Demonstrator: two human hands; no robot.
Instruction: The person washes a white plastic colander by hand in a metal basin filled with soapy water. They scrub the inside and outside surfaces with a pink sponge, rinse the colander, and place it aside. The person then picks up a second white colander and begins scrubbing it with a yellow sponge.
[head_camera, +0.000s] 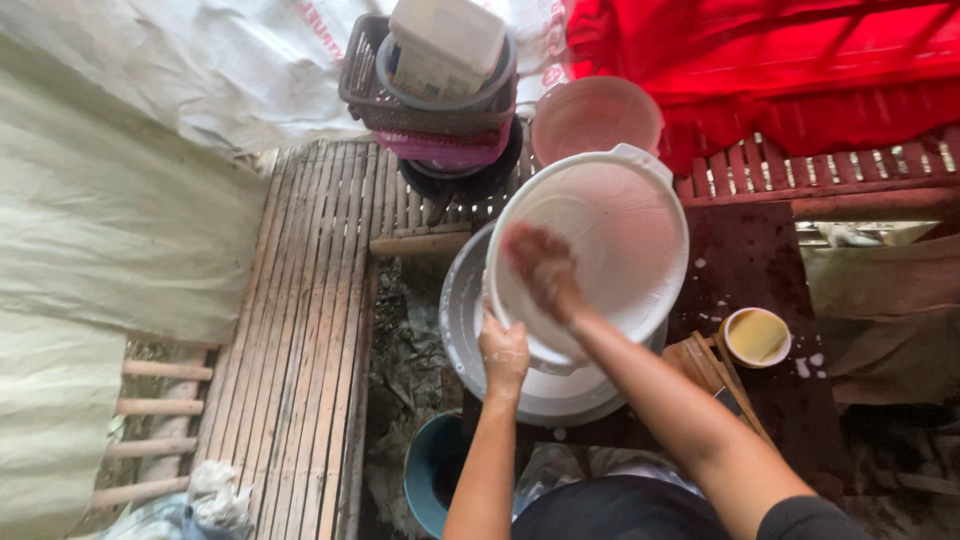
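Note:
A white round plastic colander (610, 240) with small handles is tilted over a large grey metal basin (462, 330). My left hand (503, 352) grips the colander's lower rim. Inside the colander, my right hand (540, 268) is blurred and pressed against its perforated wall, fingers curled; whether it holds a sponge or cloth I cannot tell. Both forearms reach up from the bottom edge.
A small yellow bowl (757, 337) with soap sits on a dark wet board (750, 270) at right. Stacked plastic baskets with a white container (440, 90) and a pink bucket (595, 115) stand behind. A bamboo slat floor (310, 320) lies left, a teal bucket (432, 480) below.

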